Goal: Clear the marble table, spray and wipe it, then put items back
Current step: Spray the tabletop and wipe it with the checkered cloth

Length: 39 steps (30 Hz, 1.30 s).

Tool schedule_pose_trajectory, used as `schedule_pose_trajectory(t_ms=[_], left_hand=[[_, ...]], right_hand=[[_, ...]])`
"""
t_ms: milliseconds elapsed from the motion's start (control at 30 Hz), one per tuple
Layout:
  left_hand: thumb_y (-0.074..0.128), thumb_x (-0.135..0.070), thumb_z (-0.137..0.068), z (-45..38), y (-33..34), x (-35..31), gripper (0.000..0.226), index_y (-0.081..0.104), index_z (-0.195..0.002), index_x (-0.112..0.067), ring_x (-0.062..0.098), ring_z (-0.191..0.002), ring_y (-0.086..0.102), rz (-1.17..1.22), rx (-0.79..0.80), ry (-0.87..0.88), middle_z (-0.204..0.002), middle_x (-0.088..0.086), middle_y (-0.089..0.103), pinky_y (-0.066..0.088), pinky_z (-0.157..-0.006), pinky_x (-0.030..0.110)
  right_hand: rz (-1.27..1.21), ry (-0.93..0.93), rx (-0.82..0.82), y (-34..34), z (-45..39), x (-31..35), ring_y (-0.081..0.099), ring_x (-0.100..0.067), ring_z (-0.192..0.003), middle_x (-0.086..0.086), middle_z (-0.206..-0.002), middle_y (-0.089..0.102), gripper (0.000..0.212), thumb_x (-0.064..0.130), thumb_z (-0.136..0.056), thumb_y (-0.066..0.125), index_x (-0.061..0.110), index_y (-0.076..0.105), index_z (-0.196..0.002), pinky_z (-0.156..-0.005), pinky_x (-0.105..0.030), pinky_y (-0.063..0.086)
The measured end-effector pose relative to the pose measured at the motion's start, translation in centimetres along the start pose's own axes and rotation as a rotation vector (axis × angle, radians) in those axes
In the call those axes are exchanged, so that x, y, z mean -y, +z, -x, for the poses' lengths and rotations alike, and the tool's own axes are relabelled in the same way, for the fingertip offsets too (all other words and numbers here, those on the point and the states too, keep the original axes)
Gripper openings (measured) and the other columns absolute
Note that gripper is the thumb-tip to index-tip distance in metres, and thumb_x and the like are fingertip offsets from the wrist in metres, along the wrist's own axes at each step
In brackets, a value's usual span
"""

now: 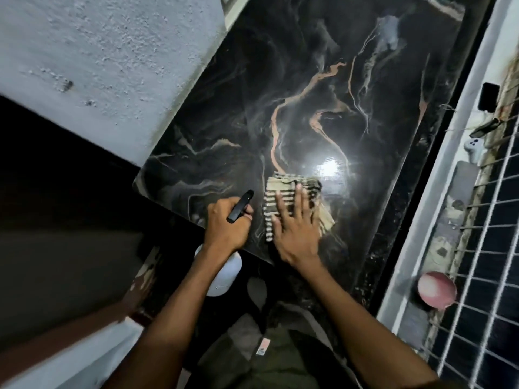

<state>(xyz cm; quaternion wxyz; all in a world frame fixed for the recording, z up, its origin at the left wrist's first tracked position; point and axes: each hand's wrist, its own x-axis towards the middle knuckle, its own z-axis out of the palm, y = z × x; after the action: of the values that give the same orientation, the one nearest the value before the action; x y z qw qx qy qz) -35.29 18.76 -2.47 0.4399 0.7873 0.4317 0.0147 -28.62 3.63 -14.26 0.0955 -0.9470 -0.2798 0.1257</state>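
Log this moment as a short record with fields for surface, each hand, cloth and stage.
surface: black marble table, no items on it but the cloth
left hand: gripping the black trigger of a white spray bottle at the near edge
right hand: flat, fingers spread on the cloth
cloth: striped cloth, bunched on the table
stage: wiping

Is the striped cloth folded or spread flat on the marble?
Folded. The striped cloth lies bunched in layers under the flat right hand, with a flap sticking out at its right side.
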Motion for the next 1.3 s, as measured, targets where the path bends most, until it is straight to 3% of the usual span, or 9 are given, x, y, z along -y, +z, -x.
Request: schedule_pose_trajectory(t_ms=[133,233,367,667,767,933,1033,1133,1300], left_hand=[[0.065,-0.004,-0.073,4.5,1.7,1.5,0.004,0.066,-0.07,-0.001,0.039,-0.061,0.065,-0.013,0.0,0.037,-0.062,0.021,0.064,0.054,-0.05,0.049],[0.066,-0.006,-0.072,6.7,2.8,1.4,0.005,0.068,-0.068,-0.008,0.03,-0.059,0.065,-0.001,-0.01,0.015,-0.059,0.01,0.066,0.055,-0.054,0.043],[0.068,-0.004,-0.077,7.9,4.2,0.5,0.015,0.068,-0.066,-0.015,0.021,-0.052,0.062,0.098,-0.024,-0.099,-0.053,-0.006,0.06,0.06,-0.051,0.048],[0.067,-0.001,-0.08,6.5,10.3,-5.9,0.018,0.071,-0.068,-0.014,0.029,-0.061,0.069,0.116,-0.132,-0.173,-0.064,0.01,0.069,0.062,-0.059,0.047],[0.065,0.0,-0.079,5.6,13.6,-9.5,0.016,0.074,-0.071,-0.011,0.026,-0.062,0.067,0.132,-0.192,-0.19,-0.066,0.007,0.07,0.061,-0.062,0.042],[0.064,0.0,-0.078,4.0,19.0,-16.1,0.013,0.071,-0.07,-0.007,0.035,-0.059,0.066,0.11,-0.17,-0.174,-0.061,0.015,0.067,0.056,-0.054,0.043],[0.064,-0.004,-0.072,2.8,21.3,-19.7,0.011,0.066,-0.064,-0.011,0.006,-0.048,0.056,0.086,-0.159,-0.119,-0.049,-0.004,0.059,0.041,-0.047,0.025],[0.057,-0.014,-0.067,1.0,22.7,-22.1,0.011,0.068,-0.068,-0.012,0.018,-0.056,0.062,0.081,-0.147,-0.113,-0.057,0.005,0.066,0.046,-0.052,0.031],[0.063,-0.005,-0.076,-1.9,24.0,-23.7,0.014,0.071,-0.068,-0.013,0.034,-0.062,0.069,0.159,-0.16,-0.201,-0.063,0.012,0.069,0.061,-0.057,0.05]], right_hand=[[-0.004,-0.264,0.038,1.3,5.6,-0.1,-0.003,-0.022,-0.16,-0.005,-0.173,-0.004,0.063,0.046,-0.106,0.031,0.038,0.007,-0.163,-0.126,-0.055,0.014],[0.017,-0.308,0.058,0.8,7.7,-3.6,-0.002,-0.017,-0.16,0.001,-0.173,-0.003,0.06,0.047,-0.106,0.029,0.041,0.007,-0.163,-0.126,-0.05,0.008],[0.071,-0.231,0.067,-1.0,8.1,-10.2,0.0,-0.014,-0.16,0.006,-0.173,-0.003,0.06,0.048,-0.106,0.026,0.042,0.007,-0.163,-0.126,-0.049,0.009],[0.083,-0.136,0.126,-7.2,-5.4,-20.2,-0.012,-0.018,-0.159,-0.001,-0.172,-0.012,0.058,0.046,-0.108,0.018,0.038,0.003,-0.163,-0.128,-0.055,-0.001],[0.092,-0.229,0.185,-7.5,-6.1,-20.6,-0.017,-0.025,-0.158,-0.008,-0.17,-0.018,0.061,0.049,-0.107,0.017,0.037,-0.002,-0.163,-0.127,-0.055,-0.005],[0.046,-0.514,0.224,-7.8,-3.4,-23.4,-0.006,-0.025,-0.16,-0.008,-0.172,-0.004,0.06,0.047,-0.106,0.026,0.035,0.012,-0.164,-0.128,-0.051,-0.004],[0.051,-0.576,0.226,-8.3,-4.3,-25.3,0.0,-0.019,-0.16,-0.003,-0.173,0.004,0.057,0.045,-0.107,0.027,0.034,0.017,-0.162,-0.128,-0.05,-0.003],[0.038,-0.554,0.219,-9.5,-7.8,-27.6,-0.001,-0.018,-0.16,-0.001,-0.173,0.003,0.058,0.044,-0.107,0.027,0.039,0.01,-0.163,-0.128,-0.052,0.001],[0.095,-0.397,0.151,-13.3,-19.8,-33.0,-0.004,-0.021,-0.16,-0.004,-0.172,-0.006,0.06,0.043,-0.107,0.023,0.037,0.006,-0.163,-0.128,-0.052,-0.003]])
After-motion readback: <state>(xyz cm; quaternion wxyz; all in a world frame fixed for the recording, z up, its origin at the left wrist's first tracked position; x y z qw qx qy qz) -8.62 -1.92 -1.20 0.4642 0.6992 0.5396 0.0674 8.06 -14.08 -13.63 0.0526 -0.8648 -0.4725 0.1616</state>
